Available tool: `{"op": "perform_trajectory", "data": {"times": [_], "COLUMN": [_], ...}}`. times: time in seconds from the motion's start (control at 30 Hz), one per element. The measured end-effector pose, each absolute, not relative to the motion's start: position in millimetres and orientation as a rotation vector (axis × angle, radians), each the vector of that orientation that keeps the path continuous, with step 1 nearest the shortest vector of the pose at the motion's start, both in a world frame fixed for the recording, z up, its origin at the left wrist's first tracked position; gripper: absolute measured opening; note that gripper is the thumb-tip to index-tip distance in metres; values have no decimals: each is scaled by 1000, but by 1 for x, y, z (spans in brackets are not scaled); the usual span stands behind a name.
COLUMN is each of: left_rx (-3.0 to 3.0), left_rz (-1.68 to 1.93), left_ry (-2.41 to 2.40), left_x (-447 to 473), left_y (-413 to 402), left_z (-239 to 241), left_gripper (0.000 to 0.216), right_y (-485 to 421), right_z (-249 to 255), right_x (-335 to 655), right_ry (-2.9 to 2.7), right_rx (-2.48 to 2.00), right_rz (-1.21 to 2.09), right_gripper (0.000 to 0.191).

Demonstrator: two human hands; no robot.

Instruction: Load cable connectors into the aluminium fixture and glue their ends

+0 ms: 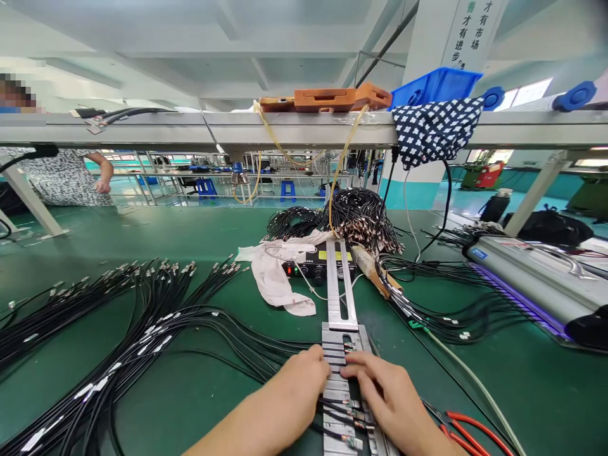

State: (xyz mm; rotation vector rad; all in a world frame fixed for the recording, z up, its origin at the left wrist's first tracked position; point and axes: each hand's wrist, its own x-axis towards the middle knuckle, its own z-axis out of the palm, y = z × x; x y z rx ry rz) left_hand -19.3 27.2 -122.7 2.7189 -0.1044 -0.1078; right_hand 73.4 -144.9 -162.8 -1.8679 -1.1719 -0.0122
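A long grooved metal jig (338,304) lies on the green bench and runs away from me. Thin black cables with metal connector ends (349,415) lie across its near end. My left hand (299,387) rests at the jig's left edge with its fingers curled, touching the cables there. My right hand (387,396) lies flat over the jig, its fingertips pressing a cable into a groove near a small connector (350,346). What the left fingers grip is hidden.
A big fan of black cables (133,335) spreads over the left of the bench. Behind the jig sit a white cloth (275,278), a small black control box (308,267) and a coiled cable bundle (356,218). Red-handled pliers (468,434) lie right of my hand. A long grey device (536,282) stands at right. Another person (66,174) is at far left.
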Motion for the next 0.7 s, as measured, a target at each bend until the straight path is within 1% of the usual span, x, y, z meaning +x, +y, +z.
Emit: {"op": "perform_trajectory", "data": {"times": [0.1,0.23,0.43,0.7], "left_rx": [2613,2613,2350,2390], "left_rz": [-175,-335,-326,-217], "left_ry": [-20,74,101,126], "left_x": [-27,-25,-16,-7], "left_y": [36,35,44,42], "left_z": [-98,-81,-88,-96], "left_gripper": [14,10,10,12], "right_y": [-146,-144,-142,-141], "right_z": [-165,-165,-164,-167], "right_x": [84,89,90,92], "right_ry": [-856,-721,-685,-587], "right_rx": [-1721,-1617,-1524,-1476], "right_rz": [215,278,296,252], "right_gripper": [27,34,34,34]}}
